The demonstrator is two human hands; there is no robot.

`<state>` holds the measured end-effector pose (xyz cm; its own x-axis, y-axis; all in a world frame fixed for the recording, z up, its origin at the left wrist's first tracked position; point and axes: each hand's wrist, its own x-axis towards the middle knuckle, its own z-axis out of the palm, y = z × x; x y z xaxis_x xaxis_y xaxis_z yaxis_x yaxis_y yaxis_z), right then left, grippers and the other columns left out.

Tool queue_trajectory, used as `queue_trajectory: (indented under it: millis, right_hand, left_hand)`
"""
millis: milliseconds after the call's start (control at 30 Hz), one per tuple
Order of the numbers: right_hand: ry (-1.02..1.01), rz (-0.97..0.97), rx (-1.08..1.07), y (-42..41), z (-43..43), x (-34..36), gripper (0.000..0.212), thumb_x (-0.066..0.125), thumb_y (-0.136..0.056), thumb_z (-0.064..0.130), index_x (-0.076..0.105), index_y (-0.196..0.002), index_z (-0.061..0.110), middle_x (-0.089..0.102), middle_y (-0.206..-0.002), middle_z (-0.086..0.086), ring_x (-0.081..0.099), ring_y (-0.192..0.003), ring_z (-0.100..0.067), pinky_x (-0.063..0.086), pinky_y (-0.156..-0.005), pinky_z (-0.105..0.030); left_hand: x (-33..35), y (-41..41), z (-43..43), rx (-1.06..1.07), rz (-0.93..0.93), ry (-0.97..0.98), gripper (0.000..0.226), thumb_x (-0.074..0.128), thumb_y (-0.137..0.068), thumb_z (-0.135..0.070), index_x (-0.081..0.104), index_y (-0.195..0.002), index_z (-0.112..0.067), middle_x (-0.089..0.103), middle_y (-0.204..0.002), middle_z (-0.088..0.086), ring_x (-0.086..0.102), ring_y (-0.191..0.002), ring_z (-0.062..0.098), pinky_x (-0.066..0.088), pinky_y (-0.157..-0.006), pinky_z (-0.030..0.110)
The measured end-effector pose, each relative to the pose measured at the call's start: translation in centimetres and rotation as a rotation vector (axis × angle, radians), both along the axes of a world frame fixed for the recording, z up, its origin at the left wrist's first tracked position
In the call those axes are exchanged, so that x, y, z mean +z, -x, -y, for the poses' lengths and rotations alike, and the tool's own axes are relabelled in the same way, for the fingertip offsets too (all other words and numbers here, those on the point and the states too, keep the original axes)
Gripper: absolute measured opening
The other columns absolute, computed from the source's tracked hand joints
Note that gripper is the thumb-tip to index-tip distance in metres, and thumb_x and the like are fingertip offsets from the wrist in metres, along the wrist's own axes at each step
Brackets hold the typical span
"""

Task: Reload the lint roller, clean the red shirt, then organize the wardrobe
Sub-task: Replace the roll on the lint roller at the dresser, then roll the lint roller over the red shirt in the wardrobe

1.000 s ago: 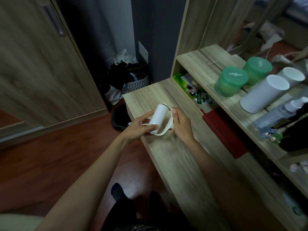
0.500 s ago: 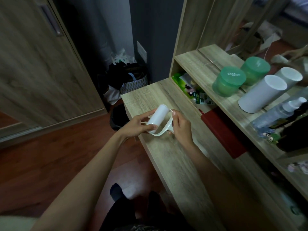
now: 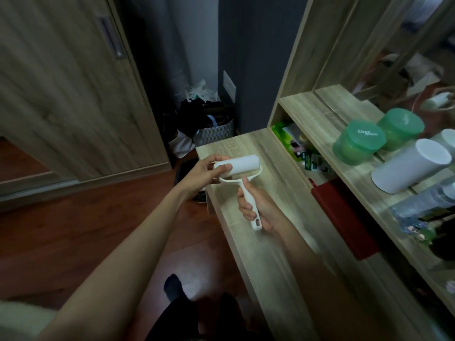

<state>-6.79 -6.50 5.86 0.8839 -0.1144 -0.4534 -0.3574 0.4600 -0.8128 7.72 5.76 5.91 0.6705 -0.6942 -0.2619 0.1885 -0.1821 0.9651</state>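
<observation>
The white lint roller (image 3: 242, 168) is held over the wooden counter (image 3: 266, 242), its roll lying sideways in the white frame. My right hand (image 3: 256, 205) grips the white handle, which points down toward me. My left hand (image 3: 209, 171) pinches the left end of the roll with thumb and fingers. A folded red item (image 3: 342, 217) lies under the shelf at the right; I cannot tell whether it is the shirt. The wardrobe's wooden sliding door (image 3: 69, 89) stands at the left.
On the shelf (image 3: 317, 124) stand two green-lidded jars (image 3: 357, 141), a spare white roll (image 3: 411, 166) lying down, and bottles. Green packets (image 3: 295, 143) sit below the shelf. Bags and a dark bin (image 3: 209, 129) crowd the corner beyond the counter's end.
The roller has been turned: the roll went from upright to sideways, and my right hand shifted from the frame down onto the handle. My left hand now holds the roll's end.
</observation>
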Motion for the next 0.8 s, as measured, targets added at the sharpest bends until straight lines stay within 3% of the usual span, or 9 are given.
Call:
queue_trajectory:
  millis: [100, 233, 367, 467, 533, 667, 800]
  right_hand:
    - [0.139, 0.033, -0.025, -1.8, -1.3, 0.4, 0.041, 0.041, -0.095, 0.050, 0.047, -0.079, 0.012, 0.033, -0.048, 0.000, 0.029, -0.031, -0.009, 0.022, -0.032, -0.018]
    - [0.200, 0.068, 0.006, -5.3, -3.2, 0.9, 0.040, 0.039, -0.096, 0.049, 0.046, -0.078, 0.013, 0.033, -0.048, 0.000, 0.029, -0.031, -0.009, 0.023, -0.032, -0.018]
    - [0.146, 0.103, 0.002, -10.7, -4.9, 1.9, 0.039, 0.040, -0.094, 0.047, 0.046, -0.075, 0.014, 0.033, -0.046, 0.001, 0.028, -0.030, -0.009, 0.023, -0.031, -0.017]
    - [0.169, 0.138, 0.008, -15.6, -6.1, 2.8, 0.041, 0.046, -0.085, 0.053, 0.046, -0.074, 0.014, 0.033, -0.047, 0.000, 0.029, -0.030, -0.009, 0.024, -0.030, -0.017]
    - [0.168, 0.157, -0.001, -18.8, -6.9, 3.4, 0.041, 0.048, -0.083, 0.055, 0.046, -0.075, 0.014, 0.033, -0.048, 0.000, 0.030, -0.029, -0.009, 0.023, -0.030, -0.018]
    - [0.195, 0.191, -0.006, -26.2, -9.1, 4.2, 0.042, 0.049, -0.084, 0.055, 0.048, -0.074, 0.014, 0.033, -0.048, 0.000, 0.029, -0.031, -0.010, 0.023, -0.032, -0.019]
    - [0.197, 0.208, 0.008, -31.9, -11.3, 5.3, 0.041, 0.047, -0.087, 0.053, 0.049, -0.074, 0.015, 0.033, -0.049, 0.000, 0.030, -0.033, -0.010, 0.024, -0.034, -0.021]
  left_hand:
    - [0.4, -1.7, -1.0, 0.059, -0.020, -0.028, 0.015, 0.064, -0.091, -0.029, 0.066, -0.102, -0.019, 0.066, -0.101, 0.010, 0.071, -0.077, 0.016, 0.055, -0.078, 0.032]
    - [1.4, -5.5, -2.7, 0.230, -0.026, -0.043, 0.018, 0.054, -0.097, -0.027, 0.065, -0.100, -0.013, 0.065, -0.094, 0.007, 0.065, -0.076, 0.014, 0.055, -0.069, 0.023]
    - [2.4, -11.2, -6.3, 0.337, 0.130, -0.044, 0.012, 0.054, -0.098, -0.016, 0.062, -0.102, -0.008, 0.062, -0.076, 0.004, 0.058, -0.053, -0.001, 0.046, -0.057, 0.015]
    - [2.6, -16.5, -9.9, 0.349, 0.325, -0.070, 0.010, 0.061, -0.094, -0.022, 0.065, -0.102, -0.018, 0.069, -0.088, 0.005, 0.065, -0.075, 0.011, 0.053, -0.077, 0.027]
    - [3.2, -20.3, -12.0, 0.353, 0.454, -0.099, 0.010, 0.062, -0.093, -0.022, 0.065, -0.103, -0.023, 0.070, -0.091, 0.000, 0.067, -0.082, 0.012, 0.052, -0.083, 0.026]
    - [5.5, -27.9, -16.1, 0.461, 0.649, -0.109, 0.014, 0.062, -0.093, -0.019, 0.066, -0.106, -0.019, 0.067, -0.094, -0.012, 0.060, -0.078, -0.014, 0.044, -0.077, 0.005]
    - [6.2, -34.2, -19.2, 0.540, 0.716, -0.091, 0.019, 0.062, -0.093, -0.020, 0.062, -0.112, -0.021, 0.066, -0.101, -0.009, 0.061, -0.087, -0.007, 0.044, -0.076, 0.003]
